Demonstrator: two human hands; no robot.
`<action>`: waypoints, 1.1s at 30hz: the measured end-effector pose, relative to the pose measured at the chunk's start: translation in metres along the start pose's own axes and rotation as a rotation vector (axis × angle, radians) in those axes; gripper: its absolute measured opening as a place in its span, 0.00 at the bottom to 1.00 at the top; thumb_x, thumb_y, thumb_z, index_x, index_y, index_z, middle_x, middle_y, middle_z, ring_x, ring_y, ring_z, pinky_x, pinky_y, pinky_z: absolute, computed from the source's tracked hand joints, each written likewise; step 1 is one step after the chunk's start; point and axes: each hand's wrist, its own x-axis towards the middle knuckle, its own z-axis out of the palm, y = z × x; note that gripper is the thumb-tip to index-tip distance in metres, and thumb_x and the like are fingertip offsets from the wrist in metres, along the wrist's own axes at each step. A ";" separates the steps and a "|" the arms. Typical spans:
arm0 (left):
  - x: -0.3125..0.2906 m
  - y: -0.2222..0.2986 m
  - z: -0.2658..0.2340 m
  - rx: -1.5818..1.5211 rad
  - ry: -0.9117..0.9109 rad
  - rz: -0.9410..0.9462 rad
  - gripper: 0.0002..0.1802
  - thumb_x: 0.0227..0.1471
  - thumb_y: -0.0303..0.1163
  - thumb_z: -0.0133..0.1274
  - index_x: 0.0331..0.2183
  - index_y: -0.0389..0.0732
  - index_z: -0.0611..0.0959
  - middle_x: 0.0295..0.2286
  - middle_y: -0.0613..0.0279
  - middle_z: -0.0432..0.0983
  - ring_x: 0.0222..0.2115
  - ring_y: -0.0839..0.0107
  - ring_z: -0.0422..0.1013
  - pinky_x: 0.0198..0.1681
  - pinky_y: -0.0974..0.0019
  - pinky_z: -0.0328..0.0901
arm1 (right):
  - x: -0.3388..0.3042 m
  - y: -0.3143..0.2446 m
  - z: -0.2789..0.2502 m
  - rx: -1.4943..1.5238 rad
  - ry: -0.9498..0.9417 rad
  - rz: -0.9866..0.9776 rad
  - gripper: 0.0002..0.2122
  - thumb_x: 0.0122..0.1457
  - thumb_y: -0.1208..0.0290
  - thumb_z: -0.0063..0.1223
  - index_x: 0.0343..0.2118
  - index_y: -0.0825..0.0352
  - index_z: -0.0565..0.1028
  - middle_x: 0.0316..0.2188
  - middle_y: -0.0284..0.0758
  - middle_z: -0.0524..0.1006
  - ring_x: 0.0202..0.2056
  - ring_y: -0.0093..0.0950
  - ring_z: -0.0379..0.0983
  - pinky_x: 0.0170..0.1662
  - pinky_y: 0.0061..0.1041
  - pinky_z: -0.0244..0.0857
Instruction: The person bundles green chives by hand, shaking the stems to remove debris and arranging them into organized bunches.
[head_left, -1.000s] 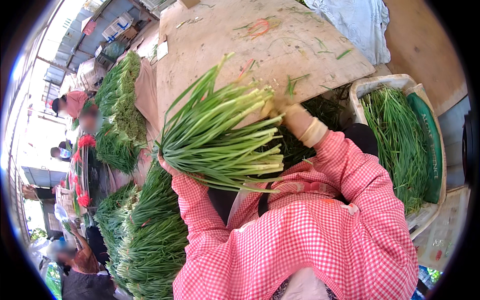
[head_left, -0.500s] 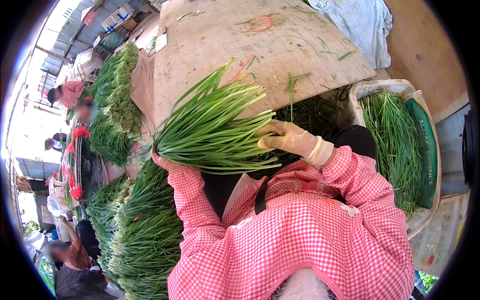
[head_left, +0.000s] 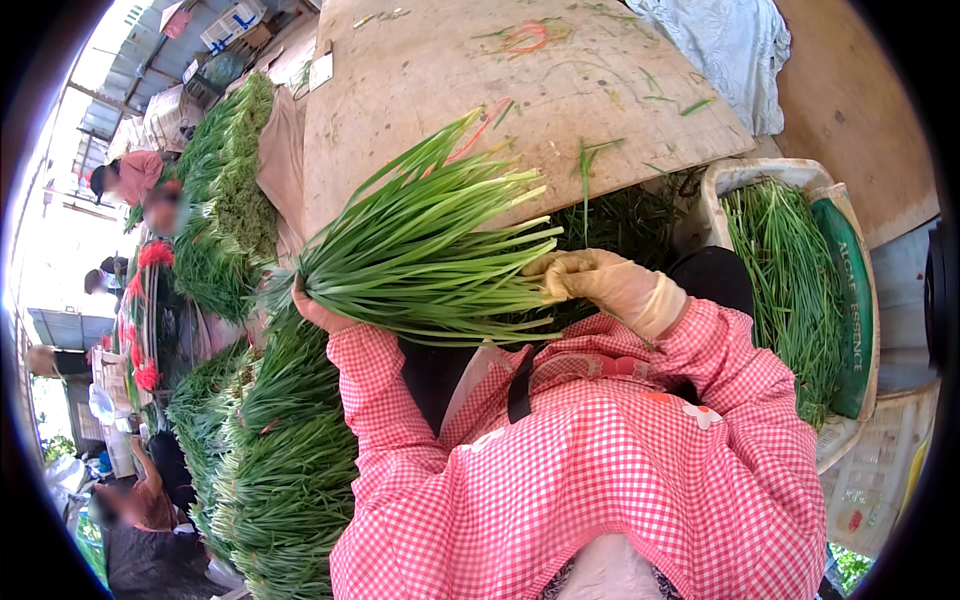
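A loose bunch of garlic chives (head_left: 425, 255) lies across in front of me, dark leaves to the left and pale stalk ends fanned out to the right. My left hand (head_left: 318, 306) is wrapped round the leafy end, its fingers partly hidden beneath the leaves. At the stalk ends, my right hand (head_left: 605, 286) wears a thin pale glove; its fingers are closed in a pinch on a few outer stalks. Under the bunch and past its far side is the edge of a wooden board (head_left: 400, 90).
Red ties (head_left: 527, 37) and loose leaf scraps lie on the board. A white crate (head_left: 715, 185) of chives stands at my right. Big heaps of chives (head_left: 290, 470) rise at my left. Several people work farther left. A pale cloth (head_left: 725, 60) hangs over the board's far right.
My right hand has turned, and its fingers have closed from a spread pose into a pinch at the stalk ends. The bunch and my left hand have shifted slightly left.
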 end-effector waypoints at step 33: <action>0.025 0.019 0.026 0.139 -0.060 -0.090 0.26 0.53 0.43 0.32 0.42 0.34 0.75 0.41 0.48 0.72 0.40 0.53 0.70 0.46 0.50 0.64 | 0.000 -0.038 -0.096 -0.203 0.514 -0.389 0.08 0.58 0.66 0.46 0.29 0.64 0.70 0.20 0.23 0.62 0.24 0.16 0.57 0.31 0.14 0.54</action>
